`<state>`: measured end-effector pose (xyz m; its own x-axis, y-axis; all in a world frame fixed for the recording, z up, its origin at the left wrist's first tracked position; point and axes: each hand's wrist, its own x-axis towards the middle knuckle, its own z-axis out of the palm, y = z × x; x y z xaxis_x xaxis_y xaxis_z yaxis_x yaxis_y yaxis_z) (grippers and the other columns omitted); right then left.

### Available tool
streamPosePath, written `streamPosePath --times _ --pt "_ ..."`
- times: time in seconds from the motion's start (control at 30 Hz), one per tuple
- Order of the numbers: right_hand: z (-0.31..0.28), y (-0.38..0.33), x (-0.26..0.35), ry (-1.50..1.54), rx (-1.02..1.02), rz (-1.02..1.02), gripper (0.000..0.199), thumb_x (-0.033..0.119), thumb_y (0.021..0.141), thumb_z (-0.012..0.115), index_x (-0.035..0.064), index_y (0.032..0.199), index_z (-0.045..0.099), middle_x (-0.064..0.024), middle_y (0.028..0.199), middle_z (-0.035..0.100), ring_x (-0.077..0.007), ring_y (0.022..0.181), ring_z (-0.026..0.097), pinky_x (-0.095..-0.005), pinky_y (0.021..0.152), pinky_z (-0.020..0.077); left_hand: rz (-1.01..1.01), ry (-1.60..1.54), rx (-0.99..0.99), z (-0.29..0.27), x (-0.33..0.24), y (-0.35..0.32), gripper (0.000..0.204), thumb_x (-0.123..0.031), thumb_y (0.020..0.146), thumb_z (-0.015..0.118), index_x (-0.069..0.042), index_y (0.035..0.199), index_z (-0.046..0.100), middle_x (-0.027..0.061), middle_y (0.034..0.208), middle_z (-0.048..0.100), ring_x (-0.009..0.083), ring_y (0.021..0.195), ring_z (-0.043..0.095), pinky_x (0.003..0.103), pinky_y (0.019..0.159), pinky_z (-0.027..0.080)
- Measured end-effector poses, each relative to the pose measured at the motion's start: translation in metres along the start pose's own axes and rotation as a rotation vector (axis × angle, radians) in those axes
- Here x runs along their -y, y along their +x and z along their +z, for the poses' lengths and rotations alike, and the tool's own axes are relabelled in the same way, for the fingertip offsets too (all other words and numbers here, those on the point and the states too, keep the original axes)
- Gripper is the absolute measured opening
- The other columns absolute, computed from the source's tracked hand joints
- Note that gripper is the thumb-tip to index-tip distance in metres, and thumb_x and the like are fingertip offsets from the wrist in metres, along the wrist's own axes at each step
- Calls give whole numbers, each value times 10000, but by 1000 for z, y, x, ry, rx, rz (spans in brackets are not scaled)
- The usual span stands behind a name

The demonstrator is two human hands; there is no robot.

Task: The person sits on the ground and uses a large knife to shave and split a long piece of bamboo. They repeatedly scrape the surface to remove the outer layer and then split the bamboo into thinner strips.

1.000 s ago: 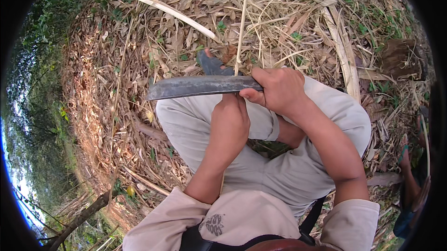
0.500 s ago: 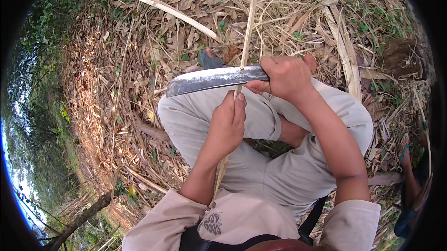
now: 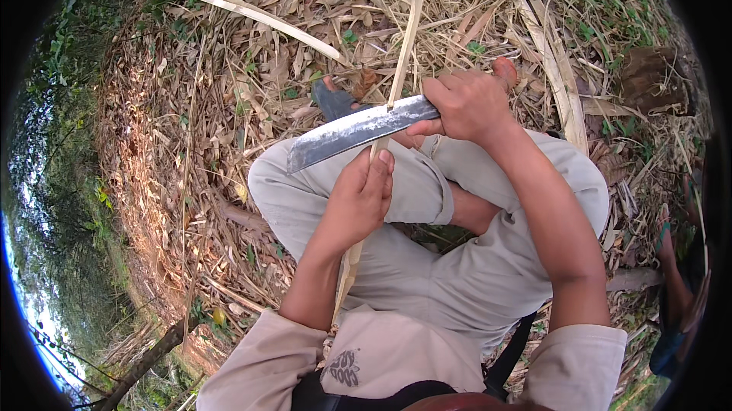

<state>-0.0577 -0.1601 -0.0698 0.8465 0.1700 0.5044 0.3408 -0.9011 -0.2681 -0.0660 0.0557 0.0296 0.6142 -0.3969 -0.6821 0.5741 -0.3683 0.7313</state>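
Note:
My right hand (image 3: 471, 104) is wrapped round the reddish handle of a machete (image 3: 347, 133), whose wide grey blade points left and slightly down. The blade lies across a long pale strip of split wood, perhaps bamboo (image 3: 409, 33), touching it just above my left hand. Thumb and fingers of my left hand (image 3: 361, 191) pinch the strip right below the blade. From there the strip runs up past the top of the picture, and its lower end passes under my left forearm towards my lap. Both hands are above my crossed legs (image 3: 412, 255).
Dry leaves and straw (image 3: 175, 98) cover the ground. Two pale split strips (image 3: 267, 18) lie at the far left, and longer ones (image 3: 553, 68) at the far right. A stump (image 3: 654, 81) stands right; another person's leg (image 3: 671, 274) shows at the right edge.
The machete's blade has tilted, its tip now lower and further right. Both hands have shifted slightly, still holding the strip and the handle. The whole view has moved a little.

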Motion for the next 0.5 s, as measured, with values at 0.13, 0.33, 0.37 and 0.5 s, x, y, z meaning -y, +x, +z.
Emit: streamPosePath --times 0.13,0.33,0.37,0.5 --pt "2 0 -7 25 9 -7 669 754 742 597 97 648 512 -68 529 552 -253 485 613 -365 470 497 -76 7 0 1 -7 1 305 -370 1067 394 -104 935 462 -57 630 339 36 411 267 228 366 216" --pt "-14 2 -26 -73 183 187 641 721 788 554 83 733 536 -105 615 587 -301 584 630 -416 539 497 -154 -204 76 -14 -14 -6 286 -362 1065 408 -110 938 456 -51 641 311 34 412 251 229 362 175" --pt "-18 9 -37 -102 260 295 640 717 800 550 79 744 545 -113 620 600 -311 592 638 -424 541 501 -170 -221 118 -25 -15 -17 299 -361 1067 397 -98 940 462 -52 645 338 39 421 289 227 369 220" --pt "-11 19 -32 -119 344 387 618 680 868 525 71 772 569 -127 638 638 -339 583 648 -446 530 509 -166 -159 39 -34 -6 -22 273 -348 1067 403 -107 955 467 -54 640 287 39 407 241 227 365 172"
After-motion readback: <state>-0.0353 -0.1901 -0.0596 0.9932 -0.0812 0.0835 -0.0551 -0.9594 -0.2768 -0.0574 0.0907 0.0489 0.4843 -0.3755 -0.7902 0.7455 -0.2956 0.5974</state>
